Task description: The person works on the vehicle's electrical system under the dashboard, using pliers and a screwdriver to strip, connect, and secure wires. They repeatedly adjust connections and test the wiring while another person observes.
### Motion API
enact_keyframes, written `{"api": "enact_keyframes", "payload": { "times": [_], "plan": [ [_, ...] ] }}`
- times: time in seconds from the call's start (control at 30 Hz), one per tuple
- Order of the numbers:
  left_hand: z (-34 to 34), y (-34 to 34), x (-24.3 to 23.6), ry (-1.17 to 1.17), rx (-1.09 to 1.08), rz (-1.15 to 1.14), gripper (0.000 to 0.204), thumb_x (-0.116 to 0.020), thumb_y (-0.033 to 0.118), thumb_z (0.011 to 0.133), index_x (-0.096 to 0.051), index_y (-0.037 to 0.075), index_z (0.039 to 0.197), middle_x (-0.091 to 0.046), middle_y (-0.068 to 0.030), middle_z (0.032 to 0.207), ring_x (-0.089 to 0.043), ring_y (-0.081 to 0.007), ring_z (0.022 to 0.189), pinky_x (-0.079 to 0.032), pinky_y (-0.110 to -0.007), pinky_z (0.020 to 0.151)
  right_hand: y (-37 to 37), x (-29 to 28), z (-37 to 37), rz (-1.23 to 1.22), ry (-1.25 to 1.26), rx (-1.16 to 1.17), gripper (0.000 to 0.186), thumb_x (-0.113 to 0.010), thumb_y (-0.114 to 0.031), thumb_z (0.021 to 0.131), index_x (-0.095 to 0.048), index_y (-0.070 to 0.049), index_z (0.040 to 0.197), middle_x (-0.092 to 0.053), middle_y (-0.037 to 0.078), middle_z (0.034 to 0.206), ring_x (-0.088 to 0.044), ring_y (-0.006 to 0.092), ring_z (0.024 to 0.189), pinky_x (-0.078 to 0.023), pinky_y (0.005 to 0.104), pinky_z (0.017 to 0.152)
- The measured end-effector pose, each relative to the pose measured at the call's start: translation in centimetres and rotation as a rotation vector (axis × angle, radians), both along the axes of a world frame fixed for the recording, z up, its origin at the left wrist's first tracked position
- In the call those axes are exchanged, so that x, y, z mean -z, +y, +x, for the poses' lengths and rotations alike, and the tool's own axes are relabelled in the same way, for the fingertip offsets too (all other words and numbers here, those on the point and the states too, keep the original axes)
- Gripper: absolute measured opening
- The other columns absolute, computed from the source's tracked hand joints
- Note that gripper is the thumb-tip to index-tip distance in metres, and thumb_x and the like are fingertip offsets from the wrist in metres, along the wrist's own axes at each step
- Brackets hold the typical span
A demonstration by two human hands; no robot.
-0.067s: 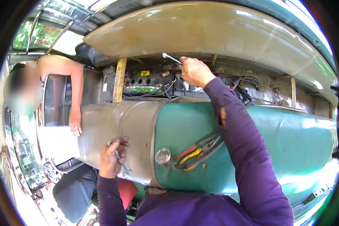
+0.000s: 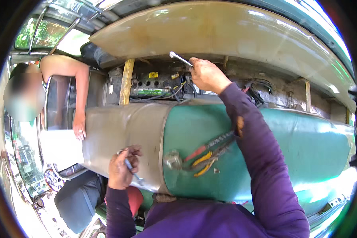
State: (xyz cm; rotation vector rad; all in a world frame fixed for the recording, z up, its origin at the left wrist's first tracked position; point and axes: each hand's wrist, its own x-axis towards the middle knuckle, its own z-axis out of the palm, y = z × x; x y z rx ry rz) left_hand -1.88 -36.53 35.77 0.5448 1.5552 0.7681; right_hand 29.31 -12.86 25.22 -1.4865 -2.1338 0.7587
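The fingers of the right hand [image 2: 211, 75] are closed around a shiny wrench [image 2: 180, 58], whose free end points out beyond them to the upper left. The fingers of the left hand [image 2: 122, 168] are curled, partly loose, around a slim bluish tool [image 2: 129, 165]; its far end is too blurred to tell.

Just beyond the right fingers lies the open compartment, with a dark box with round caps [image 2: 148, 84] to their left and dark cables [image 2: 256, 94] to their right. Nearer to the body than these fingers, pliers [image 2: 202, 159] and a small round container [image 2: 173, 159] lie on the green seat [image 2: 305, 150].

In my judgement, the wrench is being held ready over the compartment; to move it lower calls for a firm grip, keeping off the cables.

Compared with the earlier frame, both grips stay the same; the left tool appears slightly shifted, and the pliers look more blurred.
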Motion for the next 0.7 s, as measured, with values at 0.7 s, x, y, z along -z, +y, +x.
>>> {"api": "enact_keyframes", "payload": {
  "times": [0.7],
  "plan": [
    [18.2,-21.3,5.0,-0.116,1.359,0.666,0.071,-0.068,0.04,0.094,-0.046,0.0,0.148,-0.053,-0.0246,0.144,-0.053,-0.0337,0.133,-0.04,-0.04,0.114,-59.6,2.0,13.5,-0.137,0.592,0.856,0.011,-0.059,-0.009,0.1,-0.059,0.0,0.094,-0.058,0.003,0.077,-0.05,0.0096,0.071,-0.045,0.0315,0.063]
  ]
}}
